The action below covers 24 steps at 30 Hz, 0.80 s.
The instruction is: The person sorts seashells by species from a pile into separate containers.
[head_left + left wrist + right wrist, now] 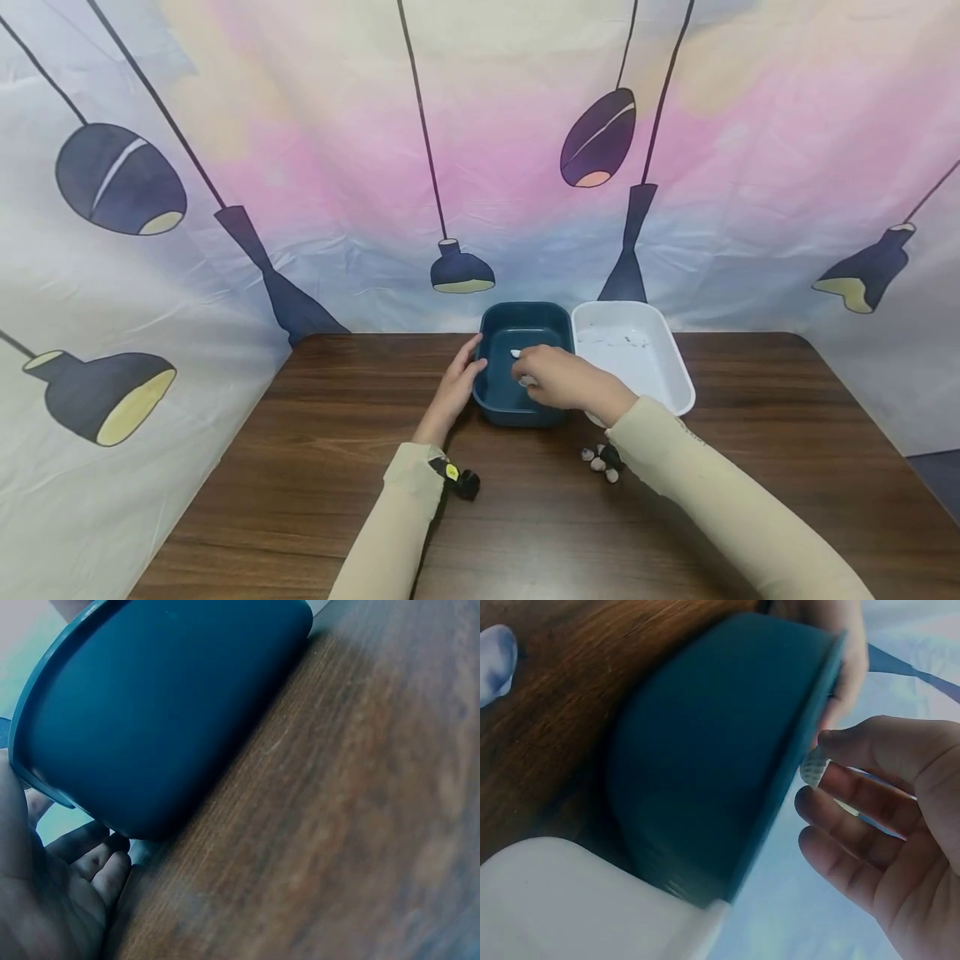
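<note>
In the head view a dark teal basin [491, 392] stands near the table's back edge. My left hand [453, 387] rests against its left side, thumb at the rim. From the left wrist, those fingers [109, 877] lie loosely bent beside the basin's outer wall. Over the basin, my right hand [562, 379] pinches a small pale piece with a ribbed surface [814, 766], like a shell, between thumb and fingertips. Another bit of white [516, 353] shows just beyond its fingers. Much of the basin's floor is hidden behind this hand.
A white basin [656, 367] with dark specks inside stands right beside the teal one. Several small black and whitish pieces [597, 463] lie in a cluster on the brown table [517, 533], close to the right sleeve. A printed cloth [337, 167] hangs behind the table.
</note>
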Tool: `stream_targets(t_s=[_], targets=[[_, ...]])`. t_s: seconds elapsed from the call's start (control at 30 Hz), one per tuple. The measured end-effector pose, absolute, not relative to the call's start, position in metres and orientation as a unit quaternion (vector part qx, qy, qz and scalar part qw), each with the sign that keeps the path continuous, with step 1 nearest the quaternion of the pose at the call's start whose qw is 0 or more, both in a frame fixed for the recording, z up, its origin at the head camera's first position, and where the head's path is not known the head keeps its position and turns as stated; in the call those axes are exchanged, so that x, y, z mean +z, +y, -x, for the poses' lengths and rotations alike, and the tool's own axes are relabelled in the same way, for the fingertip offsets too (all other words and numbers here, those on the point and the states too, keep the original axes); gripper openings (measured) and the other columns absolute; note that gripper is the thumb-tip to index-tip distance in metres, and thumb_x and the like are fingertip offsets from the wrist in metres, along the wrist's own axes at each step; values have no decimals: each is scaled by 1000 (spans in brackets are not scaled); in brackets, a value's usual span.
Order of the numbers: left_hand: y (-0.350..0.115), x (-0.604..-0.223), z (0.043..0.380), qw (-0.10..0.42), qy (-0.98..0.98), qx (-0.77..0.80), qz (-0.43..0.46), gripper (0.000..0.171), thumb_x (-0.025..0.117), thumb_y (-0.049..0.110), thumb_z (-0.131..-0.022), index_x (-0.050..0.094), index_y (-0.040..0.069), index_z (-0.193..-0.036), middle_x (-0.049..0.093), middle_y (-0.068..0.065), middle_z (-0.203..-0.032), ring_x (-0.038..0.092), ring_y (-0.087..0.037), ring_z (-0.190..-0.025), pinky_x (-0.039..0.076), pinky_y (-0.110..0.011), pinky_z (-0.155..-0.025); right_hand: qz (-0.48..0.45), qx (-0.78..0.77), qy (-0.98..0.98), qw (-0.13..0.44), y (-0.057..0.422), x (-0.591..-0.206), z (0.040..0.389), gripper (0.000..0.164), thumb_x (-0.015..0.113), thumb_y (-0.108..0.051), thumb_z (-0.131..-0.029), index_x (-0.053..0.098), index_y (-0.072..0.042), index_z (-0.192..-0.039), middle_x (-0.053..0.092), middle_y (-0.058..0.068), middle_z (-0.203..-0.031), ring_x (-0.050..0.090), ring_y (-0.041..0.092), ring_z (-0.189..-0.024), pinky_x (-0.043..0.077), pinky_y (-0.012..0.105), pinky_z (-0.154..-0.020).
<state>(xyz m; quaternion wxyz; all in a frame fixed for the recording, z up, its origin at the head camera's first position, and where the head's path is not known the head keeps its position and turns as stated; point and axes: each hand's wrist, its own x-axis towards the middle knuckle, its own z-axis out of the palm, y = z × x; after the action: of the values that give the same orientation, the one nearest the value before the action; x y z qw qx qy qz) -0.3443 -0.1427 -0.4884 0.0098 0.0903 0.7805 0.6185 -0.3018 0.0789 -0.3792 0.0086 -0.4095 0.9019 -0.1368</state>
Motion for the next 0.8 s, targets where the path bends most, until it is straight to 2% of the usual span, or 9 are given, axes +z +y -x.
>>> stream_targets(t_s=[0.13,0.43,0.8], targets=[[-143,-489,344,11,778,621,-94,55,48,27,-112,37,21,-166,28,-12,-172,27,-38,-157,25,-62,-123,414,-130,901,3,72,-385,311,23,70,3,-96,78,0,-117,75,13,-111,72,29,-103,60,42,-91],[-143,-488,342,15,776,623,-96,55,47,25,-113,36,22,-166,30,-13,-171,30,-37,-156,27,-61,-123,390,-128,912,12,61,-393,324,26,69,0,-100,76,-6,-124,74,12,-119,70,28,-110,58,44,-94],[-143,-487,344,9,778,620,-100,55,48,24,-113,37,20,-166,31,-14,-171,30,-37,-155,29,-61,-122,375,-92,922,-3,47,-407,332,22,71,0,-99,81,-7,-117,75,11,-116,71,27,-107,60,41,-92]])
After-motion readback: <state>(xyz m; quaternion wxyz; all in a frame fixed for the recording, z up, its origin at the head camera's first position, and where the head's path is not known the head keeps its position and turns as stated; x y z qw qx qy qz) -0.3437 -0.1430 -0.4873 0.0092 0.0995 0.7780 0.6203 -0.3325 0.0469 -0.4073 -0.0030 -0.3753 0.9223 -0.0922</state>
